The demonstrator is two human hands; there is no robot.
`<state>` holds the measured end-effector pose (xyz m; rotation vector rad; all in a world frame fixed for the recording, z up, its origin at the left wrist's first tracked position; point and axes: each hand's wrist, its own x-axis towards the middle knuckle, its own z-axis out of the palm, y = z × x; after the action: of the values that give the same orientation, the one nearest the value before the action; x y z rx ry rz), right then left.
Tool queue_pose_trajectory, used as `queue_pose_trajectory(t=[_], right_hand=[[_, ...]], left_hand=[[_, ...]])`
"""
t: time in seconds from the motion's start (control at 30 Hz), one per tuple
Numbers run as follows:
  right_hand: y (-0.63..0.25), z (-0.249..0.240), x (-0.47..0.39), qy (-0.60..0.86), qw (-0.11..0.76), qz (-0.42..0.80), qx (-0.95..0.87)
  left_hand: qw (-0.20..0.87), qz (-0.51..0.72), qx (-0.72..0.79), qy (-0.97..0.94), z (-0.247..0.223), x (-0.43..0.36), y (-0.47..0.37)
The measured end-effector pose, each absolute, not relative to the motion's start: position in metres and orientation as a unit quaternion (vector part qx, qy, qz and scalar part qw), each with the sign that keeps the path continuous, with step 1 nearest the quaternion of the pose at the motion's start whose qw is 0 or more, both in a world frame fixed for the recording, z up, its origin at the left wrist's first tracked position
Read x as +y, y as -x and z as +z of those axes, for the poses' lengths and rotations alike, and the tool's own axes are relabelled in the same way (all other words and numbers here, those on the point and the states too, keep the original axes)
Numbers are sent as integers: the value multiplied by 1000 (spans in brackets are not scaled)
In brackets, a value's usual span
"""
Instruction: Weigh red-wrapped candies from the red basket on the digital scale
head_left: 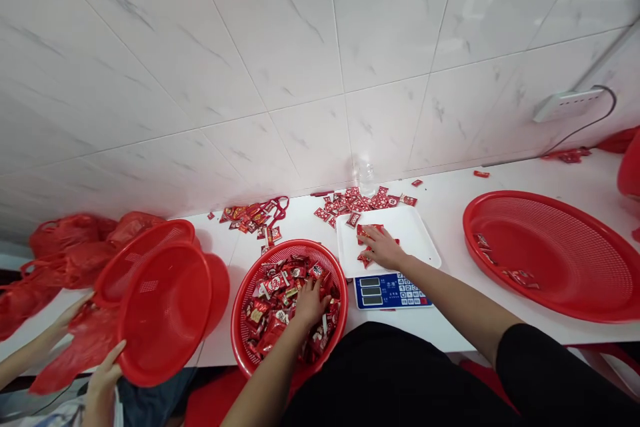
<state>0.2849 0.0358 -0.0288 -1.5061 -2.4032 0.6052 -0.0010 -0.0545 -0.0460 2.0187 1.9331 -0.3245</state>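
Note:
My left hand (311, 307) is inside a red plastic basket (239, 347), lying on a heap of small wrapped snack packets (275, 285). Its fingers look spread and rest among the packets; I see none clearly gripped. My right hand (384, 248) is over the white pan (420, 233) of a digital scale, fingers apart and touching a few red packets (369, 229). Part of those packets is hidden under the palm. The scale's blue panel (393, 291) with displays and keys faces me.
Loose packets (345, 201) lie behind the scale, near a clear plastic container (365, 173). A large red basket (550, 253) with few packets stands at right. On the left, another person's hands (107, 370) hold a red basin (165, 320) and a red bag (95, 340).

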Motion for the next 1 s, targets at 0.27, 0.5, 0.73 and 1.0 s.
queue_pose_trajectory(t=[0.27, 0.5, 0.73, 1.0], right_hand=[[-344, -62, -4, 663, 194, 185, -699], [-353, -79, -29, 649, 183, 168, -719], [-352, -77, -30, 646, 191, 170, -719], [-349, -73, -30, 668, 208, 186, -690]], left_hand=[[131, -116, 673, -718, -46, -38, -2], [125, -142, 686, -703, -50, -17, -6], [183, -125, 687, -692, -38, -8, -5], [218, -99, 673, -700, -40, -18, 1]])
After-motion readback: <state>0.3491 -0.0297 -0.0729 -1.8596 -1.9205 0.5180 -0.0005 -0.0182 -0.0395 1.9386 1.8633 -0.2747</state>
